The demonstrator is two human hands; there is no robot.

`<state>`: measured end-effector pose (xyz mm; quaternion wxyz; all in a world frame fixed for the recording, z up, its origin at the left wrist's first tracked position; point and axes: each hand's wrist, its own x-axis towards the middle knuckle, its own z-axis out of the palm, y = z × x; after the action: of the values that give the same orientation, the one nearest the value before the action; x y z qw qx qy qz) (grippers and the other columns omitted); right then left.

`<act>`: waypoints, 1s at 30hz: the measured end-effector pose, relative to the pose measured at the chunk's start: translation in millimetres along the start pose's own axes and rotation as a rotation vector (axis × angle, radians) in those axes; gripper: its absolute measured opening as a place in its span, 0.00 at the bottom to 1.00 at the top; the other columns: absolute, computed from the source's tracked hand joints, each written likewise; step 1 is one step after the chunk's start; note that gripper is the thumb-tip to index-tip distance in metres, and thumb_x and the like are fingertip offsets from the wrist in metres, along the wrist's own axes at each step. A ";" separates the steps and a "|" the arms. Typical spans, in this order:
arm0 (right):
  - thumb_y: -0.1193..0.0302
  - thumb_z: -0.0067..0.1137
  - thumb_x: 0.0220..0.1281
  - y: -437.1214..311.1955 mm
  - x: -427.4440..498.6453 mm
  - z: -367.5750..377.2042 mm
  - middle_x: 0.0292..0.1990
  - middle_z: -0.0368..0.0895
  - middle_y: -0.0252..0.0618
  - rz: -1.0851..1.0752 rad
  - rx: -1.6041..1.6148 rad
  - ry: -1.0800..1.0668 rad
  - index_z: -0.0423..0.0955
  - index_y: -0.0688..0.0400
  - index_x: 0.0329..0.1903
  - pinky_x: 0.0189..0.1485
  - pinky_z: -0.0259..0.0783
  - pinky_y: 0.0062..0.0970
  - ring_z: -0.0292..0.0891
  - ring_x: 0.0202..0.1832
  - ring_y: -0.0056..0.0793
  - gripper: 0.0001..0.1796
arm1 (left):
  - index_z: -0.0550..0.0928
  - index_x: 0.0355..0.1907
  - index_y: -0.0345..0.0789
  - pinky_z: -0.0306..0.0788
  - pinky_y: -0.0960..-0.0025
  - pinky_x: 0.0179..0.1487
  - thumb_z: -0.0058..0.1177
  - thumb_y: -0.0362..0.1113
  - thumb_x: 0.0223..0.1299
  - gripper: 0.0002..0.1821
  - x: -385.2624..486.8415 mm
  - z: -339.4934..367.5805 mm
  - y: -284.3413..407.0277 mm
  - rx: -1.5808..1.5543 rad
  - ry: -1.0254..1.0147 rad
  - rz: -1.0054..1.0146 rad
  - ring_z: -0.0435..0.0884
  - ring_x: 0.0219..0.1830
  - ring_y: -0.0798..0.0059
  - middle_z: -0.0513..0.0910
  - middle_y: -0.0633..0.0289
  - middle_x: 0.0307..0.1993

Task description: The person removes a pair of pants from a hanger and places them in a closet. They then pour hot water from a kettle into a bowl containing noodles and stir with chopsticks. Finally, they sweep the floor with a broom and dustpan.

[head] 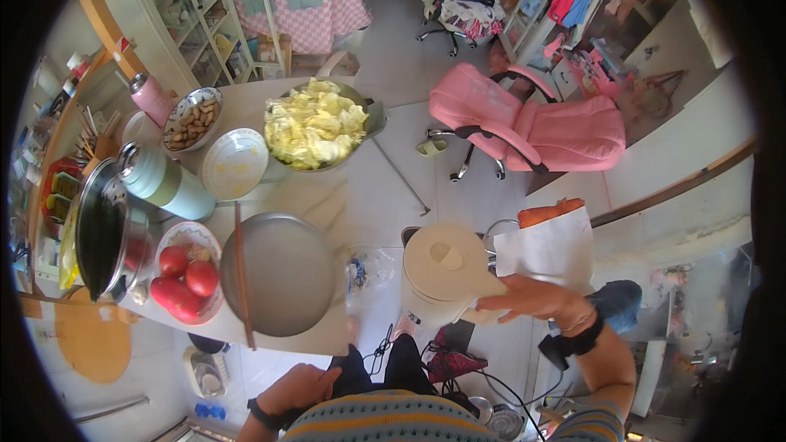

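My right hand point(531, 299) is at the side of a cream lidded pot point(445, 261), its fingers curled over the pot's handle point(491, 285). The lid is on, with a raised grip in its middle. My left hand point(301, 388) rests near my thigh, fingers loosely folded, holding nothing. Before me on the table point(307, 193) lies a grey round pan point(285, 276), with brown chopsticks point(241, 276) across its left side. A bowl of red tomatoes point(184, 282) stands left of the pan. Further back is a metal bowl heaped with torn cabbage leaves point(316, 126).
A white plate point(235, 162), a bowl of peanuts point(193, 120), a pale-blue thermos point(166, 181) and a steel pot point(126, 245) crowd the table's left. A pink office chair point(522, 116) stands beyond. Cables point(509, 393) run near my legs. A white sheet point(546, 248) lies right of the pot.
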<state>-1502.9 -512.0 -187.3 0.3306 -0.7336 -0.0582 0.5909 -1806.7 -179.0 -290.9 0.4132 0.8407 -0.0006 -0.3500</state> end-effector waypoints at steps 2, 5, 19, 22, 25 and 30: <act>0.46 0.63 0.67 56.9 61.4 -15.8 0.48 0.84 0.38 -0.048 0.126 -0.076 0.78 0.59 0.60 0.43 0.81 0.30 0.79 0.49 0.29 0.32 | 0.87 0.30 0.35 0.80 0.62 0.42 0.38 0.53 0.80 0.30 17.2 17.2 12.1 -0.095 -0.061 -0.147 0.87 0.31 0.58 0.88 0.57 0.27; 0.47 0.63 0.67 149.8 191.0 -25.1 0.44 0.84 0.38 0.005 0.328 -0.008 0.81 0.61 0.52 0.34 0.80 0.31 0.80 0.42 0.30 0.28 | 0.83 0.33 0.37 0.79 0.58 0.42 0.33 0.51 0.82 0.28 56.5 42.4 30.2 -0.247 -0.123 -0.298 0.86 0.33 0.55 0.88 0.56 0.28; 0.53 0.72 0.62 402.5 698.5 -14.5 0.39 0.85 0.39 0.036 0.483 0.359 0.77 0.62 0.60 0.46 0.73 0.35 0.79 0.40 0.32 0.32 | 0.77 0.53 0.32 0.72 0.59 0.38 0.52 0.37 0.67 0.16 190.7 116.9 1.5 -0.345 0.061 -0.517 0.79 0.31 0.63 0.82 0.61 0.31; 0.54 0.71 0.62 394.6 760.4 -7.8 0.44 0.85 0.41 -0.058 0.433 0.356 0.76 0.62 0.60 0.51 0.74 0.36 0.80 0.45 0.34 0.32 | 0.77 0.53 0.32 0.72 0.59 0.38 0.52 0.37 0.67 0.15 210.0 113.8 -10.3 -0.385 0.076 -0.571 0.79 0.31 0.63 0.82 0.61 0.31; 0.51 0.70 0.60 379.9 800.7 6.0 0.55 0.83 0.57 -0.149 0.345 0.415 0.78 0.67 0.56 0.59 0.75 0.40 0.82 0.57 0.50 0.33 | 0.77 0.52 0.32 0.72 0.59 0.38 0.52 0.37 0.67 0.15 226.2 110.5 -21.7 -0.415 0.082 -0.612 0.79 0.31 0.62 0.81 0.61 0.31; 0.53 0.69 0.61 361.0 845.2 20.2 0.56 0.80 0.59 -0.286 0.258 0.299 0.78 0.63 0.54 0.62 0.73 0.42 0.79 0.59 0.53 0.29 | 0.77 0.52 0.32 0.72 0.58 0.37 0.52 0.37 0.67 0.15 247.2 104.3 -35.1 -0.449 0.086 -0.663 0.79 0.30 0.61 0.81 0.60 0.30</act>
<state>-1382.1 -380.9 -1089.1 0.5069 -0.7488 -0.0357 0.4255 -1691.6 -300.0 -503.8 0.4509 0.6979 0.3645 -0.4205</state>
